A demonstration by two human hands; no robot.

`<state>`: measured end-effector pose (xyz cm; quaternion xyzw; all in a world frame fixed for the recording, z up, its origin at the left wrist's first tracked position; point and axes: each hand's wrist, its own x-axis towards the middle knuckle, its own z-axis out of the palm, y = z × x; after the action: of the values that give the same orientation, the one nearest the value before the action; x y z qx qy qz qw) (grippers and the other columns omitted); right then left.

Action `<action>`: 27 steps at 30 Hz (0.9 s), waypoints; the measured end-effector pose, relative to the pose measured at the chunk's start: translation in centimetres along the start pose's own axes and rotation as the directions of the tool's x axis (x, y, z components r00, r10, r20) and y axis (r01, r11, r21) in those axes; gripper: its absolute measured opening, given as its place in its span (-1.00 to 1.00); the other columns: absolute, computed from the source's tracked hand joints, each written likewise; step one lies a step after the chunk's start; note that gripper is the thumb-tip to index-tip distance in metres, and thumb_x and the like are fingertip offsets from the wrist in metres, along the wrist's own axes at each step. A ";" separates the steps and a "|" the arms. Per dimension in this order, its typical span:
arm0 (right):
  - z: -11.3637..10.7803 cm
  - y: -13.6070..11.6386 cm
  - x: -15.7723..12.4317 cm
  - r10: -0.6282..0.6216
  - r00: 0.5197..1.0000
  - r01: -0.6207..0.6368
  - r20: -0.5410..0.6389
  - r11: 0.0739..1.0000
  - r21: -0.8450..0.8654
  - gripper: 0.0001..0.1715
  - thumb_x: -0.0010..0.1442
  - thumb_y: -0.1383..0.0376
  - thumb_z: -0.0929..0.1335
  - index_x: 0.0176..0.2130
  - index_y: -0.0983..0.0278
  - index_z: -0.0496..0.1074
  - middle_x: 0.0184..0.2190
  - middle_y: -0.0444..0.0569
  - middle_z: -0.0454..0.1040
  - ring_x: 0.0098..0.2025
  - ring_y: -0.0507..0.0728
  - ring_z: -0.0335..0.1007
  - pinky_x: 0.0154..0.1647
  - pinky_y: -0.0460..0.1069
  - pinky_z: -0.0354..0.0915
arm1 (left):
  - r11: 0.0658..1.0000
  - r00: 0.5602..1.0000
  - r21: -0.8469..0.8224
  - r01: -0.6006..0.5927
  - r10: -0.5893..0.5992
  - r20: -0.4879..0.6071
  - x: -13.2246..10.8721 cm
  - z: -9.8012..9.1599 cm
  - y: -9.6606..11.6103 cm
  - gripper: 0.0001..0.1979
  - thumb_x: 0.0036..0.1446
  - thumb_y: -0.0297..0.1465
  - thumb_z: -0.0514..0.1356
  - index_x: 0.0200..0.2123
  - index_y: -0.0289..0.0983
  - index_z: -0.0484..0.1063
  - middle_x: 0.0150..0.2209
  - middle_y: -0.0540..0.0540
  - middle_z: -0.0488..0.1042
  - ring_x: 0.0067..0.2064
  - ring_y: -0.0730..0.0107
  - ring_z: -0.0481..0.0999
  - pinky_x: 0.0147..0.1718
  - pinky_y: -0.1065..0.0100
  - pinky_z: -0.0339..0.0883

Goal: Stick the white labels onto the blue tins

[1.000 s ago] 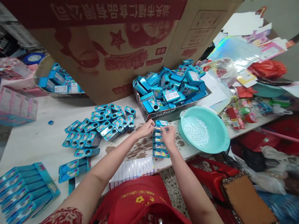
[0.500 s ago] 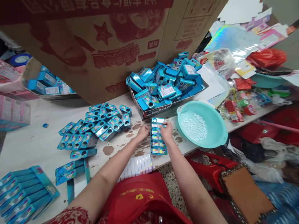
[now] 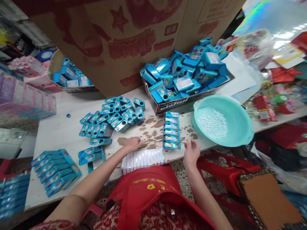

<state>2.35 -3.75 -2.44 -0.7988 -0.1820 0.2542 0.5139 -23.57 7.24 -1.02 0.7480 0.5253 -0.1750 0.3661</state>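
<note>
A row of blue candy tins (image 3: 171,131) stands in a narrow tray in front of me, with shiny seal stickers on several tops. My left hand (image 3: 133,144) is left of it, above the far edge of a sheet of shiny stickers (image 3: 144,158); its fingers reach out with nothing visible in them. To the right of the row, at the table's front edge, my right hand (image 3: 192,150) is raised with loosely curled fingers apart, slightly blurred, and nothing shows in it. Loose blue tins (image 3: 122,125), several with dark round openings, stand to the left.
A turquoise basin (image 3: 244,127) with small white candies is at the right. Behind the row, a carton tray (image 3: 165,107) is heaped with blue tins. A large cardboard box (image 3: 144,70) rises behind. Packed tins (image 3: 56,172) lie front left, and a red stool (image 3: 223,166) stands below right.
Both hands have left the row of tins: my left moved down and left towards the sticker sheet, my right down and right. The view has shifted, and more of the left side shows.
</note>
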 end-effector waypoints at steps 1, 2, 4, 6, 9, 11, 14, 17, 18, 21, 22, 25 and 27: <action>-1.0 1.2 -2.0 0.043 0.999 -0.043 0.030 0.999 -0.014 -0.56 0.08 -0.04 0.22 -0.20 0.24 0.24 -0.22 0.03 0.40 -0.20 0.13 0.33 -0.14 0.07 0.28 | 0.998 0.998 0.043 0.043 -0.044 0.042 -1.2 0.5 -1.2 -0.43 0.09 0.07 -0.04 -0.35 -0.30 0.48 -0.30 -0.24 0.53 -0.23 0.07 0.49 -0.27 0.24 0.27; -1.6 2.4 -3.9 0.082 0.992 -0.079 0.095 0.996 -0.032 -0.56 0.03 -0.06 0.27 -0.28 0.24 0.28 -0.32 0.00 0.42 -0.28 0.14 0.35 -0.20 0.07 0.30 | 0.996 0.995 0.069 0.057 -0.062 0.083 -2.2 1.1 -2.0 -0.49 0.04 0.05 0.05 -0.36 -0.29 0.47 -0.33 -0.20 0.53 -0.27 0.10 0.49 -0.31 0.28 0.25; -2.0 4.2 -6.8 0.145 0.954 -0.130 0.263 0.989 -0.072 -0.50 -0.10 -0.12 0.34 -0.39 0.25 0.34 -0.46 -0.02 0.44 -0.38 0.15 0.37 -0.27 0.07 0.32 | 0.996 0.990 0.079 0.038 -0.049 0.133 -4.0 2.2 -2.9 -0.65 -0.02 -0.08 0.17 -0.36 -0.26 0.46 -0.36 -0.13 0.53 -0.30 0.18 0.48 -0.35 0.34 0.22; -1.6 5.1 -8.1 0.171 0.898 -0.144 0.406 0.985 -0.096 -0.43 -0.22 -0.16 0.39 -0.44 0.27 0.39 -0.49 -0.01 0.47 -0.40 0.17 0.39 -0.28 0.08 0.33 | 0.997 0.994 0.068 -0.024 0.017 0.105 -5.4 3.0 -3.1 -0.78 0.05 -0.22 0.14 -0.36 -0.23 0.45 -0.35 -0.07 0.52 -0.29 0.28 0.46 -0.34 0.38 0.20; -1.3 4.8 -7.9 0.146 0.806 -0.099 0.574 0.989 -0.112 -0.37 -0.17 -0.22 0.36 -0.44 0.29 0.46 -0.44 0.02 0.52 -0.34 0.19 0.40 -0.21 0.08 0.32 | 0.968 0.962 0.122 -0.220 0.236 -0.139 -7.7 4.2 -3.1 -0.78 0.19 -0.34 0.02 -0.32 -0.22 0.45 -0.34 -0.06 0.51 -0.27 0.36 0.44 -0.28 0.39 0.19; -1.8 4.1 -7.4 0.133 0.719 -0.071 0.682 0.990 -0.119 -0.30 -0.06 -0.27 0.27 -0.46 0.30 0.49 -0.41 0.03 0.54 -0.27 0.21 0.39 -0.13 0.08 0.29 | 0.910 0.855 0.265 -0.319 0.397 -0.334 -9.6 5.3 -3.2 -0.76 0.23 -0.40 -0.02 -0.27 -0.22 0.46 -0.31 -0.10 0.52 -0.26 0.35 0.44 -0.26 0.35 0.20; -2.9 3.2 -7.1 0.172 0.575 -0.160 0.800 0.982 -0.096 -0.27 0.01 -0.27 0.23 -0.46 0.31 0.52 -0.39 0.03 0.56 -0.20 0.22 0.40 -0.05 0.09 0.25 | 0.842 0.702 0.416 -0.344 0.524 -0.482 -12.5 7.5 -3.4 -0.73 0.25 -0.44 -0.05 -0.19 -0.20 0.45 -0.19 -0.15 0.53 -0.20 0.30 0.45 -0.25 0.28 0.23; -3.4 2.5 -7.5 0.237 0.457 -0.336 0.857 0.938 -0.080 -0.45 -0.06 -0.14 0.38 -0.43 0.30 0.52 -0.41 -0.01 0.56 -0.22 0.21 0.43 -0.09 0.09 0.27 | 0.846 0.713 0.401 -0.351 0.519 -0.472 -14.9 9.3 -3.2 -0.67 0.26 -0.44 -0.09 -0.13 -0.13 0.46 -0.08 -0.16 0.51 -0.09 0.24 0.45 -0.19 0.22 0.26; -3.4 2.3 -7.7 0.252 0.432 -0.376 0.866 0.923 -0.081 -0.50 -0.12 -0.09 0.43 -0.41 0.29 0.52 -0.41 -0.03 0.56 -0.26 0.20 0.44 -0.12 0.08 0.29 | 0.862 0.749 0.374 -0.343 0.491 -0.445 -15.5 9.6 -3.0 -0.66 0.27 -0.42 -0.09 -0.13 -0.12 0.46 -0.05 -0.16 0.50 -0.05 0.22 0.44 -0.16 0.19 0.26; -3.3 2.2 -8.2 0.250 0.405 -0.421 0.880 0.905 -0.064 -0.51 -0.25 0.01 0.51 -0.35 0.27 0.50 -0.42 -0.06 0.56 -0.34 0.16 0.46 -0.18 0.06 0.31 | 0.912 0.843 0.278 -0.303 0.392 -0.368 -16.7 9.7 -1.7 -0.68 0.24 -0.25 0.01 -0.02 -0.11 0.43 0.08 -0.17 0.41 0.11 0.12 0.34 0.03 0.10 0.20; -3.3 2.3 -8.3 0.227 0.402 -0.409 0.887 0.911 -0.048 -0.50 -0.26 0.02 0.51 -0.33 0.26 0.49 -0.41 -0.07 0.56 -0.34 0.15 0.46 -0.18 0.06 0.32 | 0.928 0.858 0.244 -0.281 0.357 -0.370 -16.8 9.6 -1.0 -0.60 0.19 -0.17 0.06 0.06 -0.14 0.37 0.15 -0.19 0.34 0.18 0.09 0.27 0.09 0.08 0.14; -3.7 2.6 -9.0 0.133 0.375 -0.344 0.917 0.939 0.005 -0.55 -0.21 0.03 0.49 -0.35 0.24 0.45 -0.41 -0.11 0.54 -0.34 0.12 0.44 -0.20 0.04 0.32 | 0.972 0.864 0.145 -0.187 0.233 -0.446 -15.9 8.9 1.4 -0.27 0.07 -0.03 0.16 0.24 -0.23 0.13 0.29 -0.26 0.09 0.31 0.04 0.02 0.22 0.04 -0.06; -4.0 2.8 -9.5 0.092 0.360 -0.310 0.929 0.950 0.026 -0.59 -0.19 0.02 0.48 -0.42 0.25 0.41 -0.48 -0.14 0.51 -0.39 0.10 0.42 -0.23 0.02 0.32 | 0.983 0.874 0.082 -0.161 0.181 -0.450 -14.7 8.5 2.9 -0.31 0.09 -0.08 0.16 0.24 -0.21 0.12 0.28 -0.24 0.12 0.31 0.06 0.02 0.24 -0.01 -0.18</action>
<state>-2.82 -13.01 -1.52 -0.4852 -0.3096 0.7304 0.3677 -25.56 -9.16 3.78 0.8192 0.5244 0.0274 0.2307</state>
